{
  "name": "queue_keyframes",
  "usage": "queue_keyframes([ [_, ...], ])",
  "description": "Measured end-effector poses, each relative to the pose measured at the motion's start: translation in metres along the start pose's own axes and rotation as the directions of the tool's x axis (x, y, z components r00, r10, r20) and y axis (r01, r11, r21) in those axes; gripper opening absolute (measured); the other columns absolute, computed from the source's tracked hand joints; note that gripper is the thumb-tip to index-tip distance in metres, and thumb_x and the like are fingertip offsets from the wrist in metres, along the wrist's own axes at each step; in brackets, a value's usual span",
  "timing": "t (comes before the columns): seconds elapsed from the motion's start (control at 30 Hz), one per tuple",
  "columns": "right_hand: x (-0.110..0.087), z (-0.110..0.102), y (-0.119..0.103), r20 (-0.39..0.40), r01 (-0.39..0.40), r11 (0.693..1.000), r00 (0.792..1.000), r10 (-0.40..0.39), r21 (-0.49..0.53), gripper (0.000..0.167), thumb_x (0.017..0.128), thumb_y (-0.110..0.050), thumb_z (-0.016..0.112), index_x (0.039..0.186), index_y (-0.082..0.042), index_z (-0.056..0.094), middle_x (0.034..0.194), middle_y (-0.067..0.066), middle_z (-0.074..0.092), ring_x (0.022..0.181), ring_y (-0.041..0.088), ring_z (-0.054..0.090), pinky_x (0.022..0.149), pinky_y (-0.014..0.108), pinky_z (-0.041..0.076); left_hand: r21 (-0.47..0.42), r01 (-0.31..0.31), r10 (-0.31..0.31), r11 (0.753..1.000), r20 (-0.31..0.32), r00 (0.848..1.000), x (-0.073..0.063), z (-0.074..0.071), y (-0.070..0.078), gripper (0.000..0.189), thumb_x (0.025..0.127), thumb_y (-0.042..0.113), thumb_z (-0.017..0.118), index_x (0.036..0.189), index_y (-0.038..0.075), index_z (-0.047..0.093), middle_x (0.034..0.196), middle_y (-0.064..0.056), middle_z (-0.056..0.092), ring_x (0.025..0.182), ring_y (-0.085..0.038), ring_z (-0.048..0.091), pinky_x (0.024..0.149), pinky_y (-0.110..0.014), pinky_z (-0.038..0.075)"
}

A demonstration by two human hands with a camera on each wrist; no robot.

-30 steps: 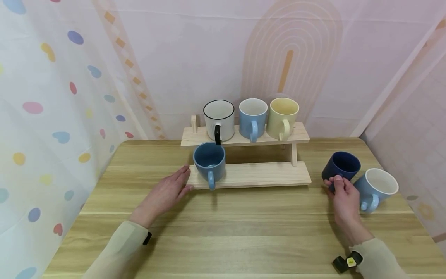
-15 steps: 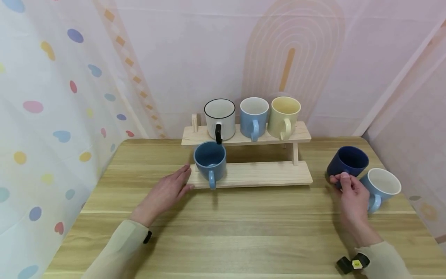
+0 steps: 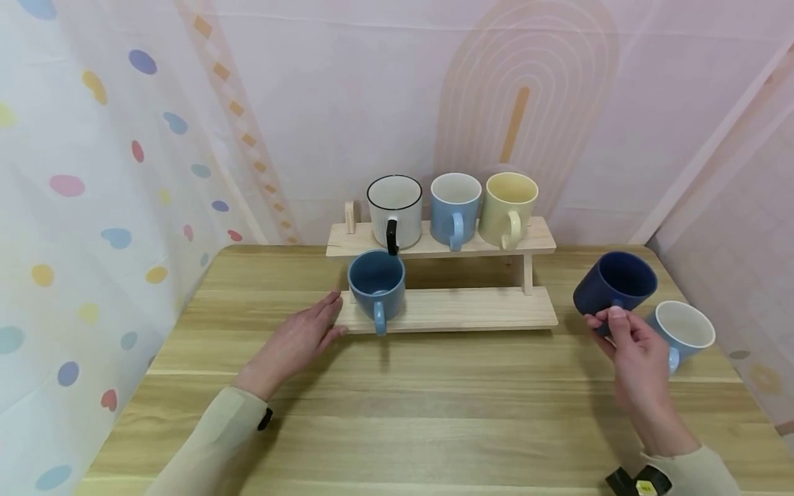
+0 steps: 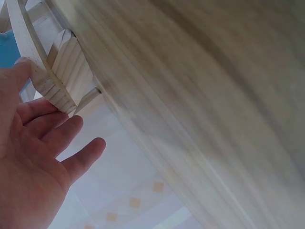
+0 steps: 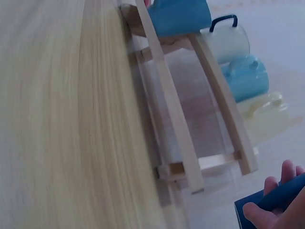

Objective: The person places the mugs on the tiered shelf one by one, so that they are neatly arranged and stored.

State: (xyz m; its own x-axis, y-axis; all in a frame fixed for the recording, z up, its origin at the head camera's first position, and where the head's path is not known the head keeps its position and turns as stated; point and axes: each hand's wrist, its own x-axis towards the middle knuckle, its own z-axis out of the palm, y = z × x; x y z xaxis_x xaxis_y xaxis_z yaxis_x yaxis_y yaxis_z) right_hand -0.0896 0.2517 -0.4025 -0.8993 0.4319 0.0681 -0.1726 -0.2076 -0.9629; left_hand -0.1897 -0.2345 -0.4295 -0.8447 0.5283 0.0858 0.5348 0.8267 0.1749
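- A navy mug (image 3: pixel 604 284) is held at the person's right, its handle pinched between the thumb and fingers of the right hand (image 3: pixel 642 362), its base apparently off the wooden surface (image 3: pixel 434 413)
- The mug leans in that grip, its long axis slanting: rim tipped up and to the right, base angled down toward a two-tier wooden rack (image 3: pixel 349 241) on its left
- A strip of surface separates the two; the right end of the lower shelf (image 3: pixel 477 310) is the part of the rack closest to the mug
- Of the two hands, the right is plainly nearer the mug, reaching in from the lower right with thumb uppermost and wrist low
- At the opposite end of the rack, the left hand (image 3: pixel 294 348) rests with fingers extended against the lower shelf, thumb by its front edge, curled around nothing
- A medium-blue mug (image 3: pixel 377 293) stands upright on that shelf, just beside the left fingertips, handle facing the person
- Above, a black-rimmed white mug (image 3: pixel 400 217), a light-blue mug (image 3: pixel 453 217) and a yellow mug (image 3: pixel 505 213) line the upper shelf
- A white-lined blue mug (image 3: pixel 685 334) stands on the surface beside the right hand, partly hidden by it; whether they touch cannot be told
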Motion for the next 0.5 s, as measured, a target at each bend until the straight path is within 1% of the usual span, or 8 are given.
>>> queue_keyframes([
  [0.17,-0.010,0.005,-0.003,0.068,0.033,0.999,0.997,-0.032,-0.003,0.023,0.107,-0.019,0.058,0.097,0.001,0.067,0.094,0.003,0.070,0.093,0.011,0.074,0.089,0.023,0.057,-0.006,0.002,-0.002,1.000,0.004,1.000,0.000,0.000,0.000,0.067,0.107,0.039,0.058,0.154,-0.005,0.042,0.161,-0.024,0.038,0.136,-0.043,0.053,0.108,-0.057,0.046],
  [0.3,-0.017,0.010,-0.005,0.107,0.052,0.999,0.993,-0.049,-0.017,0.023,0.107,-0.017,0.057,0.097,0.001,0.067,0.094,0.003,0.070,0.093,0.011,0.074,0.089,0.023,0.057,-0.012,0.011,-0.010,1.000,0.009,1.000,0.000,-0.001,0.001,0.067,0.107,0.040,0.057,0.155,-0.005,0.041,0.162,-0.024,0.037,0.136,-0.044,0.053,0.108,-0.057,0.046],
  [0.5,-0.027,0.019,-0.007,0.173,0.088,0.993,0.982,-0.073,-0.080,0.027,0.108,-0.016,0.055,0.099,0.007,0.066,0.093,0.003,0.070,0.096,0.012,0.075,0.088,0.023,0.057,-0.012,0.022,-0.022,1.000,0.014,1.000,-0.001,-0.001,0.001,0.067,0.107,0.040,0.056,0.155,-0.005,0.041,0.162,-0.023,0.037,0.137,-0.043,0.052,0.109,-0.057,0.045],
])
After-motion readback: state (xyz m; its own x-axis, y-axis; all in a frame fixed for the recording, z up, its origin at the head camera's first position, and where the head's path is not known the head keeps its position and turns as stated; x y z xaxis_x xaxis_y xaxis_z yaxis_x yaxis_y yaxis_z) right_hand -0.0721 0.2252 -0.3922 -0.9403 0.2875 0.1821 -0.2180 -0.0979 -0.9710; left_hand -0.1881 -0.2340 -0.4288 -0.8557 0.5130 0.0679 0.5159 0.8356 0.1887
